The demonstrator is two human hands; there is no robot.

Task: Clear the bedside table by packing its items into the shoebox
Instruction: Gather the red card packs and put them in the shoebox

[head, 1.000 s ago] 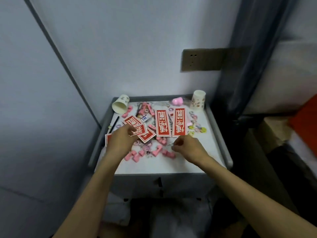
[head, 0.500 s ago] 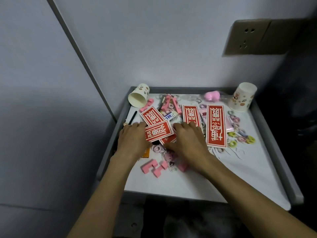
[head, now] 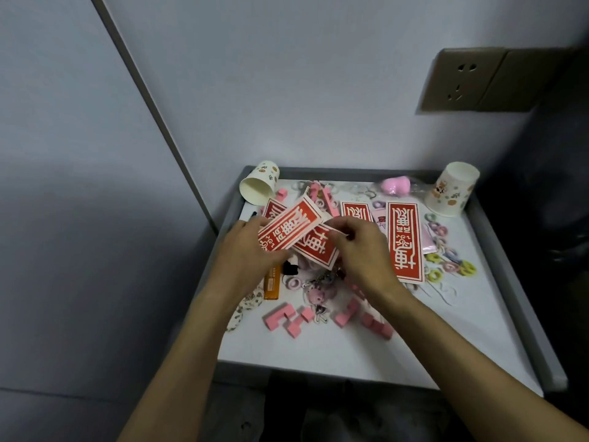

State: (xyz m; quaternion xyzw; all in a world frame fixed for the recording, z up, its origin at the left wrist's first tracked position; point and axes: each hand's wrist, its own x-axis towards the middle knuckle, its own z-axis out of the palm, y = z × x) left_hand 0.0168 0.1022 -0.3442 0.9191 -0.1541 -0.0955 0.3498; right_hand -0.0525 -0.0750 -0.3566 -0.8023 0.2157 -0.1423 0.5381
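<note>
Gathering the red cards (head: 405, 240) strewn on the surface (head: 350, 346) goes best if the left grip (head: 248, 247), clamped on one card (head: 290, 226) near the left edge, and the right grip (head: 360, 247), pinching another card (head: 315, 255) beside it, square them into one stack; shoebox unseen.

1. The left hand (head: 251, 250) held a tilted red card (head: 288, 228) above the table (head: 510, 282).
2. The right hand (head: 363, 250) pinched a second red card (head: 318, 252) lying partly beneath it.
3. Pink blocks (head: 283, 320) lay near the front edge; a paper cup (head: 259, 183) lay tipped at the back-left corner.
</note>
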